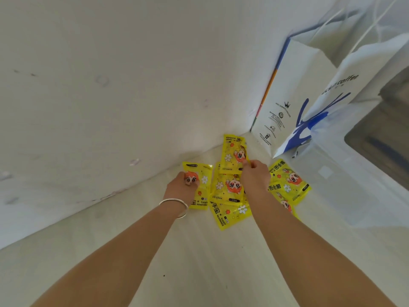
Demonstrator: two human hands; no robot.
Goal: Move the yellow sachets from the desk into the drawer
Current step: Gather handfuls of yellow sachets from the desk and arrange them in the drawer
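Several yellow hand-warmer sachets lie in a loose pile on the pale desk, close to the wall. My left hand, with a silver bangle on its wrist, grips the leftmost sachet by its left side. My right hand pinches the lower edge of the far sachet, which is lifted and stands tilted above the pile. More sachets lie to the right of my right forearm, and some between my hands. No drawer is in view.
A white paper coffee bag with blue print stands at the back right against the wall. A translucent plastic storage box stands to the right of the pile. The white wall runs along the desk's far edge.
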